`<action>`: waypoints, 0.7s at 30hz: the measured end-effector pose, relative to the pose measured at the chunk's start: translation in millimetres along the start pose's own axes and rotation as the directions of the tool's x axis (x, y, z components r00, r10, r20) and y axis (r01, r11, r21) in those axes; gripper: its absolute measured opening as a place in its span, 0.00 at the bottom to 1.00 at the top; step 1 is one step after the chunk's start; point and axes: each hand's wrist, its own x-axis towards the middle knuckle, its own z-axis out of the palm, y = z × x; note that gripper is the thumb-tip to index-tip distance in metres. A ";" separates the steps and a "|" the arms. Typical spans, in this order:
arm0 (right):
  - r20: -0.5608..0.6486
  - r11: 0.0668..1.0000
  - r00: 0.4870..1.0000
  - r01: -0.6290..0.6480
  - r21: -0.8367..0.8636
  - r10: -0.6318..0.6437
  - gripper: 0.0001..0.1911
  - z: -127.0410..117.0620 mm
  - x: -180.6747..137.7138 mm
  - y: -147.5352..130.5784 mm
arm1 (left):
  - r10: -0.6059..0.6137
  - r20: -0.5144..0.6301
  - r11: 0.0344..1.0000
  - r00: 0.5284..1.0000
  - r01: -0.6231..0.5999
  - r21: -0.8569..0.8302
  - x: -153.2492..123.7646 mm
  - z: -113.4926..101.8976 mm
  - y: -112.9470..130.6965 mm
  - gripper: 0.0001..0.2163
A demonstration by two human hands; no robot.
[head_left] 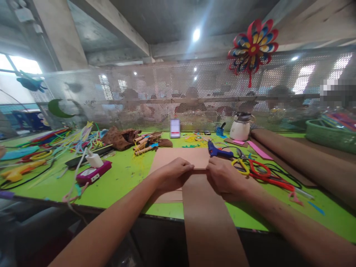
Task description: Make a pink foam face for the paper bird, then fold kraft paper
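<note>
A long strip of brown craft paper (207, 218) runs down over the table's front edge. Both hands pinch its far end, where a narrow folded edge shows between them. My left hand (178, 172) is closed on the left corner, and my right hand (225, 176) is closed on the right corner. Beneath them lies a lighter tan sheet (167, 157) on the green table. Just beyond my right hand rests a blue glue gun (218, 151). Yellow-handled scissors (240, 167) and red-handled scissors (260, 170) lie to its right.
A purple power strip (94, 173) with a white plug stands at left, near an orange glue gun (22, 171). Brown paper rolls with yellow strings (148, 142), a phone (175, 128) and a white jug (240, 127) line the back. A large brown paper roll (303, 159) lies right.
</note>
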 end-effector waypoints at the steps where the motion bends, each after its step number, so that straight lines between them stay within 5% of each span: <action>1: -0.007 1.000 1.000 0.004 0.008 -0.003 0.07 -0.4 0.4 0.5 | 0.009 0.027 0.998 1.000 -0.007 -0.061 -2.6 -0.2 3.3 0.19; 6: -0.084 0.997 0.996 0.044 0.060 -0.039 0.09 -2.9 -0.1 -1.2 | -0.043 0.048 0.941 0.998 0.057 -0.333 -11.8 4.6 12.4 0.16; 9: -0.156 0.968 0.987 0.011 0.251 0.029 0.08 -2.1 0.3 -0.2 | -0.071 0.041 0.919 0.997 0.082 -0.385 -12.2 5.3 12.0 0.17; 14: 0.023 0.750 0.969 -0.205 0.629 0.245 0.25 4.2 2.8 6.4 | -0.044 -0.027 0.956 0.999 0.034 -0.290 -10.3 6.4 12.3 0.15; 21: 0.057 0.604 0.952 -0.237 0.761 0.302 0.11 8.7 5.6 -7.5 | 0.080 -0.169 0.994 0.982 -0.091 -0.058 -11.3 15.2 17.2 0.10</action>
